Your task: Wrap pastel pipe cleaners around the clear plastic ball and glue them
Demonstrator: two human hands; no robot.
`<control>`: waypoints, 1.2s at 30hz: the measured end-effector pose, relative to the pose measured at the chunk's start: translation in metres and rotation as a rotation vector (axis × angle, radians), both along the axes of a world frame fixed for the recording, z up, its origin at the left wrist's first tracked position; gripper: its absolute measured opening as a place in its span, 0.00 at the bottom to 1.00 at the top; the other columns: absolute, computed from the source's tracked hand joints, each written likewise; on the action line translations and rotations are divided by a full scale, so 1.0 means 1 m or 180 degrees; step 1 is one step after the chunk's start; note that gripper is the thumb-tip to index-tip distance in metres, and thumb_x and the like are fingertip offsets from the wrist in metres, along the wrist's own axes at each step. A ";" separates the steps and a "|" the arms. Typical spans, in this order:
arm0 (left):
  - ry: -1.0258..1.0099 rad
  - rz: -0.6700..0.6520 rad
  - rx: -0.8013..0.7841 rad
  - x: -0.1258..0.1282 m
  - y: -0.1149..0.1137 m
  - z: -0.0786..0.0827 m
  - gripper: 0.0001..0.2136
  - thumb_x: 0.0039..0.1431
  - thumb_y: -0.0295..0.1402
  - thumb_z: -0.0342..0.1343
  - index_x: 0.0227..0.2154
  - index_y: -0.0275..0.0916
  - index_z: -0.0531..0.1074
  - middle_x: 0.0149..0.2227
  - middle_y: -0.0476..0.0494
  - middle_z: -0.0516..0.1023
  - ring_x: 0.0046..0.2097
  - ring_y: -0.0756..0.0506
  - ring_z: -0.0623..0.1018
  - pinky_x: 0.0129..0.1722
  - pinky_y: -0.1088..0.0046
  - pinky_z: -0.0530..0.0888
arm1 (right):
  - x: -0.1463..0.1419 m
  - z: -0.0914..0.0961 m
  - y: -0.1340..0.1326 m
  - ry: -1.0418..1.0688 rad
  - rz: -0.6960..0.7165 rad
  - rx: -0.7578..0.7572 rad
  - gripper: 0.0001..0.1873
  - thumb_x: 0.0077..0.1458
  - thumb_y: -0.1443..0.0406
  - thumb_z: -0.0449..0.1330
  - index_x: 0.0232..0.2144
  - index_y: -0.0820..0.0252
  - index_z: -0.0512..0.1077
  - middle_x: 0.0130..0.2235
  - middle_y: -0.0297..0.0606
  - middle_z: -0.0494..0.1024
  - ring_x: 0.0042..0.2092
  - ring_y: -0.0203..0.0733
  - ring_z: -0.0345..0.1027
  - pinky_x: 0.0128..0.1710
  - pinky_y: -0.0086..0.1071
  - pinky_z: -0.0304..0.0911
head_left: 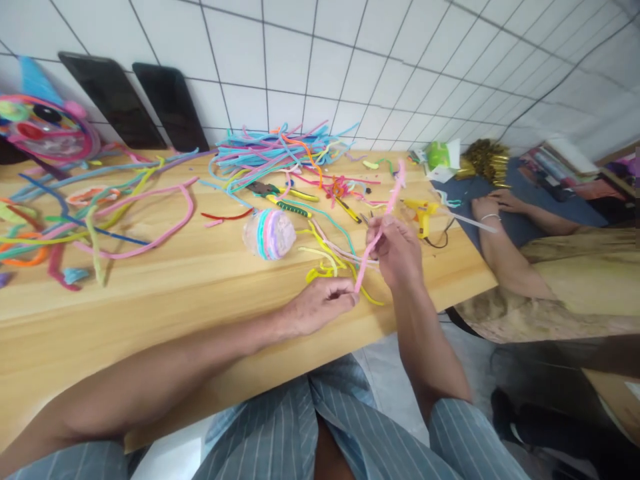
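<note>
A pink pipe cleaner [367, 261] runs slantwise between my two hands above the front of the table. My left hand [320, 305] pinches its lower end. Higher up, my right hand [397, 250] grips it with thumb and fingers, and the free end sticks out past that hand toward the wall. To the left stands a clear ball wrapped with turquoise, white and lilac bands [271, 234]. Yellow pipe cleaners [325, 271] lie just behind my left hand. A yellow glue gun [424, 215] rests to the right of my right hand.
A heap of blue and pink pipe cleaners [280, 150] lies by the tiled wall. Green-handled pliers [290, 207] and a yellow cutter [349, 210] are in front. Two phones [173, 107] lean at the back left near a clown-like craft [50, 130]. Another person's hand [485, 208] rests at right.
</note>
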State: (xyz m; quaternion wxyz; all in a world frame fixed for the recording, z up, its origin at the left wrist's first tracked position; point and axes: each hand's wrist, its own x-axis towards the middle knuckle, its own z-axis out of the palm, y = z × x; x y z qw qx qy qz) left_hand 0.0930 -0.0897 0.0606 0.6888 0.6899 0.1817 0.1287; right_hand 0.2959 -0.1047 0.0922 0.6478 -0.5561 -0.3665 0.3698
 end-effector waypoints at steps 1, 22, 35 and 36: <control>0.0030 0.0006 0.0033 0.000 0.000 -0.001 0.17 0.66 0.47 0.52 0.26 0.42 0.60 0.27 0.55 0.57 0.30 0.51 0.59 0.31 0.71 0.56 | 0.005 0.002 0.004 0.0031 -0.0062 0.0067 0.28 0.52 0.40 0.77 0.34 0.56 0.80 0.24 0.29 0.74 0.23 0.32 0.62 0.20 0.28 0.56; -0.0085 -0.0523 0.0739 -0.002 -0.019 0.002 0.12 0.65 0.36 0.48 0.25 0.41 0.59 0.24 0.56 0.58 0.28 0.53 0.59 0.31 0.73 0.57 | 0.041 0.041 0.067 0.0869 -0.0803 -0.0095 0.13 0.69 0.69 0.62 0.29 0.57 0.73 0.18 0.21 0.60 0.17 0.26 0.51 0.16 0.21 0.49; -0.0113 -0.0530 0.1886 -0.023 0.001 0.033 0.10 0.68 0.30 0.48 0.28 0.41 0.64 0.27 0.53 0.66 0.30 0.51 0.66 0.35 0.73 0.62 | 0.065 0.080 0.071 0.1051 0.0242 -0.0133 0.15 0.68 0.65 0.65 0.29 0.52 0.67 0.18 0.21 0.51 0.20 0.31 0.42 0.22 0.30 0.47; -0.0174 -0.0632 0.1992 -0.022 -0.004 0.034 0.10 0.68 0.29 0.48 0.29 0.41 0.64 0.28 0.53 0.68 0.31 0.51 0.66 0.36 0.73 0.63 | 0.058 0.077 0.075 0.1152 0.0235 -0.0255 0.15 0.69 0.66 0.63 0.28 0.52 0.66 0.18 0.21 0.51 0.19 0.31 0.41 0.21 0.29 0.46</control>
